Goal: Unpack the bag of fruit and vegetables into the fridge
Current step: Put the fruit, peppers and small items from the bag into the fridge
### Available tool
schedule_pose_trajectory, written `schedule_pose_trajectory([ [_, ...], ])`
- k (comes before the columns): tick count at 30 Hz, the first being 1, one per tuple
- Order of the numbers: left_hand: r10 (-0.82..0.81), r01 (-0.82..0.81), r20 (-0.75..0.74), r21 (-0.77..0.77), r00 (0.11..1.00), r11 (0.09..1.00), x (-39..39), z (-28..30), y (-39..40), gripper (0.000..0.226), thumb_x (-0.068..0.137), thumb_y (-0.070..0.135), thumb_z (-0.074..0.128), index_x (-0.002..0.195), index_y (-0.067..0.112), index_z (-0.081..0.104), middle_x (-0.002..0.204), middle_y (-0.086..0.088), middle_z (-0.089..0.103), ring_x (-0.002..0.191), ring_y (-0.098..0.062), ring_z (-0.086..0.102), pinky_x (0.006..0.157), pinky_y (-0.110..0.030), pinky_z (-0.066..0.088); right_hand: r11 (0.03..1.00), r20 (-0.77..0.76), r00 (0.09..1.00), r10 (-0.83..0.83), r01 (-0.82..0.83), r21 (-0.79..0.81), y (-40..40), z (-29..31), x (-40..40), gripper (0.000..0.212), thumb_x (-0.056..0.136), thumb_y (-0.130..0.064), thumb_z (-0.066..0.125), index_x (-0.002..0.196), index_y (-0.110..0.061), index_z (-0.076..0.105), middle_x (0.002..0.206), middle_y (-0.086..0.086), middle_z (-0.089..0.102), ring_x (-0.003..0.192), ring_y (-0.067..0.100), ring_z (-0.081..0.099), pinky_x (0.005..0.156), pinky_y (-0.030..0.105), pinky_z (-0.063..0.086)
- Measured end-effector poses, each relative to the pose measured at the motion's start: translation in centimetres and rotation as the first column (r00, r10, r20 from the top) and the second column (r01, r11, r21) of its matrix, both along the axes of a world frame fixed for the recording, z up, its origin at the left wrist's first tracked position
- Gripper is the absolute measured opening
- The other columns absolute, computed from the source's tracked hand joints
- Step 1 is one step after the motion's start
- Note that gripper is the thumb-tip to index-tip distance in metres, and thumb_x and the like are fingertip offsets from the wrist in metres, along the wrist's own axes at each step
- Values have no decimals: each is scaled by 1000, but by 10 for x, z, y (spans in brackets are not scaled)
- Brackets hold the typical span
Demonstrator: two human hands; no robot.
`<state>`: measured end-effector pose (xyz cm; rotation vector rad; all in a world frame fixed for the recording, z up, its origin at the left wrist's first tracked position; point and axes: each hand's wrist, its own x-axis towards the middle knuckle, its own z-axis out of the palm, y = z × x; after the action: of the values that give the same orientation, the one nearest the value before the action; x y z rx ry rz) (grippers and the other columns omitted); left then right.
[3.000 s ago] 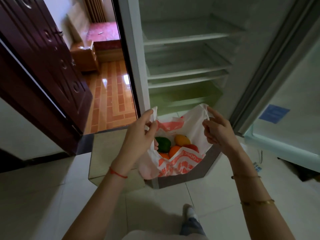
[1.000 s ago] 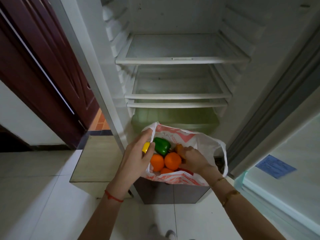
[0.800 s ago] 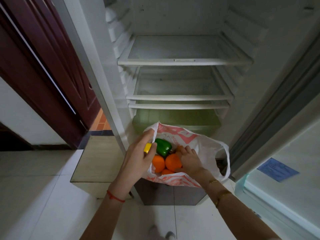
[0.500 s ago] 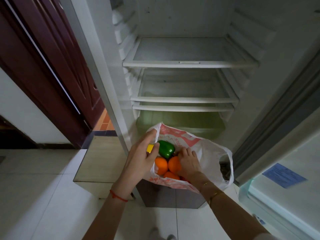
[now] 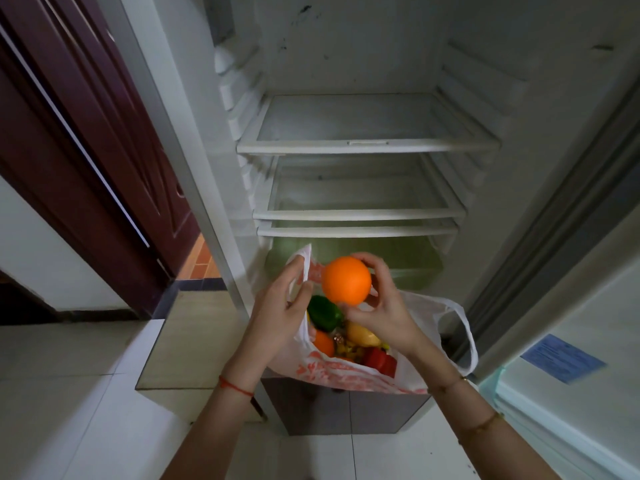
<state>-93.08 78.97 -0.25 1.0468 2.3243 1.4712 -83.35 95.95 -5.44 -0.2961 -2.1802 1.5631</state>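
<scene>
Standing on pale floor tiles (image 5: 69, 403), facing into an open fridge (image 5: 363, 64) with its door (image 5: 571, 393) swung out past the right wrist. Showing a dark wooden door (image 5: 86, 150) well out beyond the left hand's side, and a strip of orange tiling behind it. Stacking up above the held fruit: bare white shelves (image 5: 367, 147), then a greenish crisper drawer (image 5: 398, 254) just behind the fingers.

Sitting under both hands: a white and red plastic bag (image 5: 346, 372), resting on a dark box-like stand (image 5: 346, 407) at the fridge's foot. Holding, below the grip, a green pepper (image 5: 323, 311), a second orange (image 5: 323, 342), a yellow fruit (image 5: 360, 334) and something red (image 5: 379, 362); other small bits too dim to name.

Pinching the bag's near rim with the left hand (image 5: 277, 317), thumb and fingers closed on the plastic, pulling the mouth wide. Gripping an orange (image 5: 346, 279) with the right hand (image 5: 384, 306), fingers curled round its far side and thumb beneath, lifted clear above the bag's mouth, level with the drawer front and close beside the left fingertips.
</scene>
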Motion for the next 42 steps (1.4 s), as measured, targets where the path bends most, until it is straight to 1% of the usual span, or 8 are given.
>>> schedule_pose_trajectory([
  [5,1,-1,55,-7,999,1000,-10,0,7,51,98,22,47,145,19,29,138,19,31,122,12,24,85,10,22,996,-68,996,-52,56,64,-1,25,-7,80,73,-25,78,140,-30,36,141,-9,36,126,9,45,94,32,53],
  [11,31,-29,77,-25,997,999,-19,-1,11,52,97,24,47,146,20,29,152,5,32,138,-5,25,103,-15,22,967,-144,977,-159,183,178,3,47,-14,81,69,-27,82,135,-28,36,137,-3,36,122,13,47,85,15,50],
  [19,37,-34,63,-33,997,999,-27,-2,11,52,97,25,48,145,19,30,151,4,33,136,-3,27,103,-12,21,955,-233,961,-149,200,217,13,104,-38,86,72,-30,80,142,-27,29,139,-9,33,121,5,46,92,18,49],
  [23,34,-33,72,-17,997,999,-32,-3,11,53,96,24,49,145,21,30,152,5,32,136,-1,26,106,-15,21,940,-275,945,-179,246,234,25,142,-74,76,71,-34,80,132,-21,36,136,-1,41,115,14,52,86,24,50],
  [27,35,-34,88,-13,996,999,-36,-3,12,53,97,24,49,145,22,29,151,9,31,132,5,24,103,-11,21,885,-288,943,-168,273,377,40,177,-120,75,72,-41,79,136,-27,42,134,1,40,119,23,47,95,39,50],
  [31,35,-35,78,-8,996,999,-40,-3,15,53,97,23,48,146,21,28,151,9,31,131,7,22,104,-10,20,856,-228,965,-129,225,466,46,204,-168,91,72,-33,83,145,-19,32,137,9,40,115,16,44,93,28,44],
  [37,43,-43,76,-5,996,999,-43,-4,17,52,97,24,48,145,19,30,150,7,33,131,6,24,104,-10,22,766,-125,982,-145,191,614,53,196,-222,77,69,-37,82,130,-13,42,131,7,51,121,29,40,87,29,32],
  [42,59,-59,63,0,996,998,-46,-5,19,51,96,23,48,145,19,32,150,6,35,137,-3,28,106,-13,24,777,-115,981,-159,196,598,54,181,-234,84,69,-35,83,138,-16,40,136,5,49,127,30,35,98,38,40],
])
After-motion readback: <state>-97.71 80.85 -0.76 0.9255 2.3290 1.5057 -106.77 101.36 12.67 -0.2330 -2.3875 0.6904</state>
